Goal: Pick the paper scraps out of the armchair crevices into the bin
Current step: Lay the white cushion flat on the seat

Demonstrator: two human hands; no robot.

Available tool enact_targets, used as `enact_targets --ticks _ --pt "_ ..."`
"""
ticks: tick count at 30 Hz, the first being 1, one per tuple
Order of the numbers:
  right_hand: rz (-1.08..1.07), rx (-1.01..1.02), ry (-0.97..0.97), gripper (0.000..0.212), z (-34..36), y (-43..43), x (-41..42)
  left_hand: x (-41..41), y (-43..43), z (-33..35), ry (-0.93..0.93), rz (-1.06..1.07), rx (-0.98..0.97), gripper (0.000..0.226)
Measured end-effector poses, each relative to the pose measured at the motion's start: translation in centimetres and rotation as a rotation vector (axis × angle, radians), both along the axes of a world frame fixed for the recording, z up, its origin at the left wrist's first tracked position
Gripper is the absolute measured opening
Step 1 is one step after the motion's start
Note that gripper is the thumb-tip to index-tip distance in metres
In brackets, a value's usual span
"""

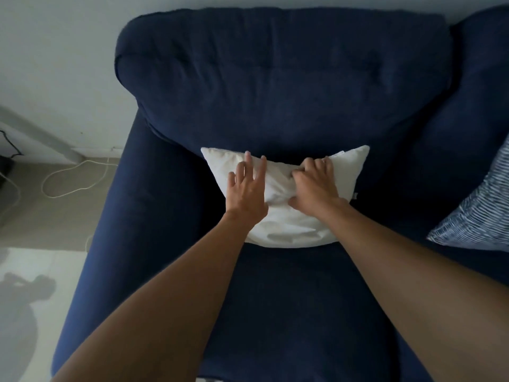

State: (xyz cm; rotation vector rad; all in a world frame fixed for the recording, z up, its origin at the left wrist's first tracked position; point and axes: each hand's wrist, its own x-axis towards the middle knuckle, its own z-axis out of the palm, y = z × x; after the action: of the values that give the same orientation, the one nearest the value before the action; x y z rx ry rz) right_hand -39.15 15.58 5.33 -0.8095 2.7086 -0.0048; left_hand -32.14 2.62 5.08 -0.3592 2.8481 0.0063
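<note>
Your left hand (246, 193) lies flat, fingers spread, on the white pillow (283, 199) at the armchair (275, 86) back. Your right hand (316, 186) has its grip clenched on pillow fabric. Scraps and bin: out of sight.

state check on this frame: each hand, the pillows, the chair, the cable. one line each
left hand: open, fingers spread, flat on the white pillow
right hand: closed, bunching the pillow's fabric
white pillow: on the seat against the backrest, creased under the grip
navy armchair: upright, no paper scraps visible
striped pillow: partly in frame, leaning at the right edge
white cable: loose loop on the floor
bin: not in view
</note>
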Motion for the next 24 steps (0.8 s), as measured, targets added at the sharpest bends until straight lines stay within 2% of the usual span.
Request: enact_targets --ticks 5,9,11,13,15,18,22,24 --pt "0.056 0.036 -0.056 0.077 -0.2 1.2 2.1 1.9 0.3 0.5 -0.056 -0.080 -0.078 0.091" --pt "0.021 0.064 -0.151 0.099 0.4 2.6 4.5 4.7 1.7 1.0 -0.044 -0.068 -0.070 0.100" --pt "0.038 0.109 -0.199 0.089 0.5 3.4 6.5 6.8 2.6 1.0 -0.064 -0.086 -0.069 0.093" --pt "0.032 0.110 -0.233 0.074 0.5 4.1 8.9 9.1 3.2 0.9 -0.085 -0.103 -0.066 0.073" --pt "0.031 0.107 -0.278 0.071 0.6 4.8 11.5 11.7 3.7 0.5 -0.093 -0.120 -0.061 0.064" --pt "0.017 0.107 -0.371 0.066 0.7 6.0 15.9 16.0 4.5 0.3 -0.160 -0.109 0.066 0.075" --pt "-0.110 0.062 -0.510 0.048 0.5 8.0 21.8 21.6 5.6 -0.2 -0.324 0.000 0.302 0.089" --pt "-0.163 0.051 -0.541 0.050 0.4 8.8 24.0 23.7 6.1 -0.6 -0.381 0.019 0.339 0.089"
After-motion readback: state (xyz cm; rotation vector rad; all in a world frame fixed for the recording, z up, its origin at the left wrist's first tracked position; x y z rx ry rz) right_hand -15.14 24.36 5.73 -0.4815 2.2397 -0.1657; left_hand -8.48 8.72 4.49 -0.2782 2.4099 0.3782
